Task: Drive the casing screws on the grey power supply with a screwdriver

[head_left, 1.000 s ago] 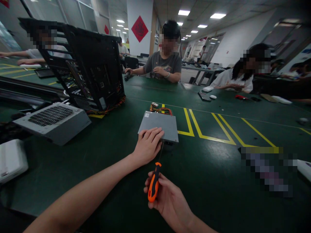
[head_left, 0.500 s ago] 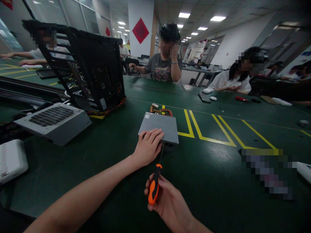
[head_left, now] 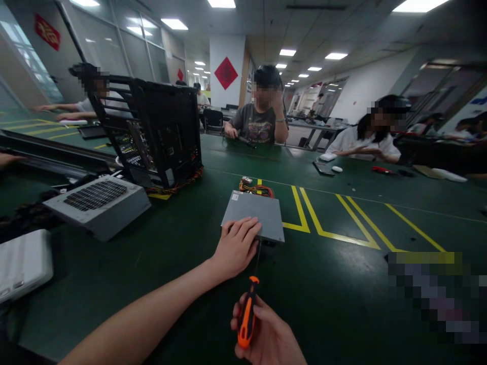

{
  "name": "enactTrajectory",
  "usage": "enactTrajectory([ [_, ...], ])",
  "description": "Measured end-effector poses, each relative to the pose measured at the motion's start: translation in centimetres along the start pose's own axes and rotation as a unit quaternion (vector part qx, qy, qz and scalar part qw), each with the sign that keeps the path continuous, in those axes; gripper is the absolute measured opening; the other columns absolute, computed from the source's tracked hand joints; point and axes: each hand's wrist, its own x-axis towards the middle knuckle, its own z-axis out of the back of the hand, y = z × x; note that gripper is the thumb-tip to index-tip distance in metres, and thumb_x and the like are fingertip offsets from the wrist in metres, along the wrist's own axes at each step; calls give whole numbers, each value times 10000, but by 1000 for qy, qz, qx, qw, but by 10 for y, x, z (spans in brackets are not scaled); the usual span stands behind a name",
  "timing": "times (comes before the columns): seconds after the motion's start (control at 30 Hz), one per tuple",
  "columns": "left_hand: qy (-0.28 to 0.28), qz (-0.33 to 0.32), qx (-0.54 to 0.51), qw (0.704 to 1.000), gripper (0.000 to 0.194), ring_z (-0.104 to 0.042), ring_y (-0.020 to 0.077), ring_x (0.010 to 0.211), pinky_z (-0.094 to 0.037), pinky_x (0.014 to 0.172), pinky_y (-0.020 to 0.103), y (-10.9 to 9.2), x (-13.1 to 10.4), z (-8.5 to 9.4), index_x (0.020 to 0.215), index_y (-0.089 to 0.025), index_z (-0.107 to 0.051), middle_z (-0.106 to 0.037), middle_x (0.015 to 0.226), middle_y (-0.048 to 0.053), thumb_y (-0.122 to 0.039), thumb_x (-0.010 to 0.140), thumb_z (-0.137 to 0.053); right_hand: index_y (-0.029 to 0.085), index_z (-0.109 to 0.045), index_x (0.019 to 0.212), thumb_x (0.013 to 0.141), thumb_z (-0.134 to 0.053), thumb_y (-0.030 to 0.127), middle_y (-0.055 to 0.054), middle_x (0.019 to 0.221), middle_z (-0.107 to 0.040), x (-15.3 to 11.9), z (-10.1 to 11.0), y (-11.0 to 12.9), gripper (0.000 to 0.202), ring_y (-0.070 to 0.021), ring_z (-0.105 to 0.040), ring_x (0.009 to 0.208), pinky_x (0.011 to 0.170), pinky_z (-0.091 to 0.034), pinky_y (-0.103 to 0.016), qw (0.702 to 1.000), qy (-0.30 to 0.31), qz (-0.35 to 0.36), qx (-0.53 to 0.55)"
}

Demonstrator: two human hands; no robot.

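A grey computer power supply unit [head_left: 258,213] lies flat on the green table, its bundle of coloured cables [head_left: 256,188] at the far side. My left hand [head_left: 236,248] holds it by the near edge, fingers closed together over the top and the palm side against the front; the thumb is mostly hidden. In my right hand [head_left: 266,329] is an orange and black screwdriver [head_left: 249,314], gripped between thumb and fingers at the handle. Its thin shaft points away from me and reaches the unit's near side, below the top edge. Where the tip meets the unit is hidden.
At the left stand a black computer case [head_left: 152,132] and a second power supply unit [head_left: 101,205] with a fan grille. A white box-shaped device [head_left: 25,263] lies nearer. Yellow tape lines [head_left: 342,238] mark the table [head_left: 171,304]. Co-workers [head_left: 258,119] sit across it.
The screwdriver handle has turned about its length, showing a different orange and black side. My view has tilted up, so things appear lower. The co-worker opposite has lowered a dark tool.
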Motion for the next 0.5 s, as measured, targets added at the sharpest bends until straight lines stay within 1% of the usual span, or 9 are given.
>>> enactTrajectory([
  [0.1,-3,2,3,1000,365,-383,184,1174,-256,942,374,-1,0,1,1217,-209,-422,-460,1281,37,-257,856,-408,140,-613,823,540,-756,351,-54,738,-650,3,5,0,381,-179,-606,679,500,-410,-250,1000,-3,-18,6],
  [0.17,-5,4,6,1000,362,-382,186,1174,-258,943,374,-1,0,1,1213,-211,-427,-463,1278,38,-258,854,-411,129,-627,846,601,-723,384,-61,739,-644,4,9,-2,366,-174,-605,681,520,-407,-249,1000,-11,-4,-8],
  [0.2,-6,4,7,1000,359,-382,187,1174,-260,942,373,-1,0,1,1210,-211,-430,-465,1276,39,-259,855,-409,127,-631,862,610,-720,380,-64,746,-641,5,11,-3,368,-173,-605,685,527,-406,-249,1000,-13,9,-18],
  [0.3,-10,1,13,1000,354,-389,188,1167,-271,931,372,-2,1,2,1204,-211,-438,-474,1265,46,-256,853,-414,129,-635,908,593,-738,350,-67,765,-633,6,15,-4,398,-181,-604,694,544,-408,-261,998,-13,35,-43],
  [0.4,-14,-1,16,1000,360,-390,187,1167,-276,928,372,-2,1,3,1203,-211,-438,-480,1257,49,-249,846,-426,130,-625,962,582,-735,361,-58,725,-627,8,17,-3,458,-196,-610,683,563,-412,-280,998,7,29,-49],
  [0.5,-6,2,8,1000,362,-380,183,1176,-262,940,376,-2,0,2,1211,-213,-426,-466,1273,40,-254,852,-416,139,-628,911,568,-737,375,-43,671,-631,11,18,-2,430,-201,-619,667,587,-412,-284,998,30,42,-44],
])
